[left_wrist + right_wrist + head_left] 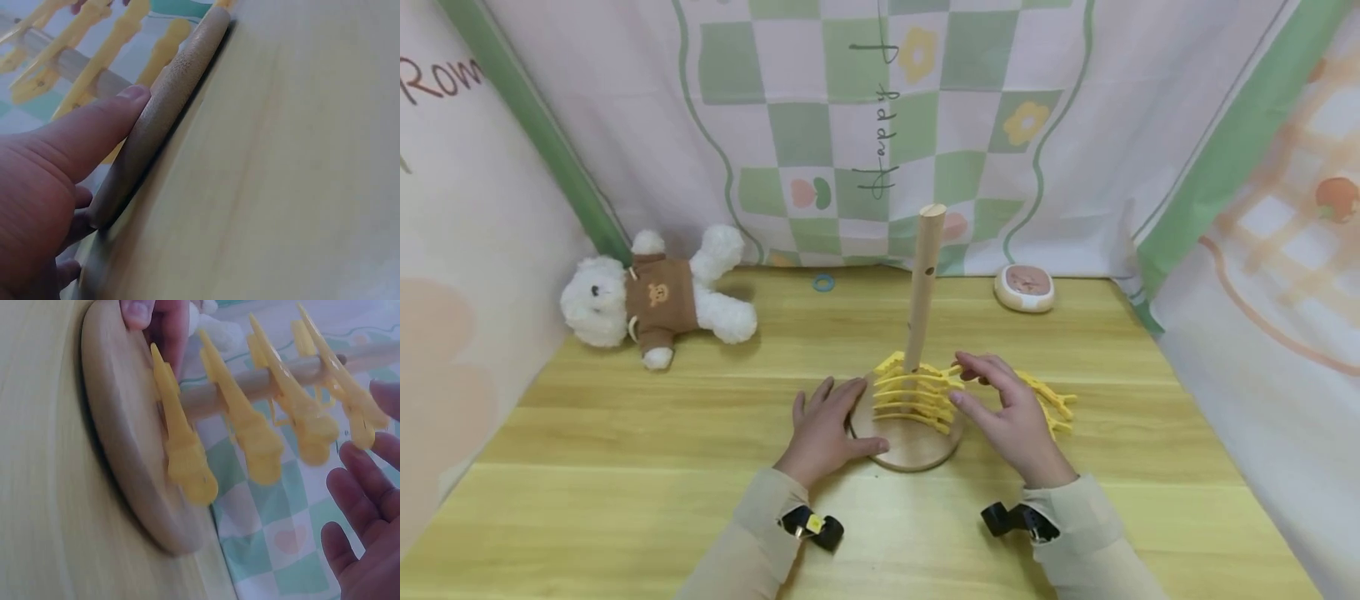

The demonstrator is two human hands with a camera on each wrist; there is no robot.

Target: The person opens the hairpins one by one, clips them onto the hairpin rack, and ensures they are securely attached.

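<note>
A round wooden base (910, 454) carries an upright wooden post (927, 275). Several yellow curved plastic pieces (917, 392) are stacked in tiers around the post's lower part. My left hand (829, 429) holds the base at its left side, thumb over the front rim and fingers along the far edge. In the left wrist view the thumb (94, 128) lies against the base's rim. My right hand (1015, 417) is at the right end of the upper tiers. Its fingers are slightly bent, with a gap between thumb and forefinger, fingertips right at the top yellow piece (334, 375).
More yellow pieces (1052, 396) lie on the table beyond the right hand. A white plush toy (662, 296) in a brown top lies at the back left. A blue ring (823, 283) and a small white device (1025, 288) sit near the back edge, before a checkered curtain (865, 125).
</note>
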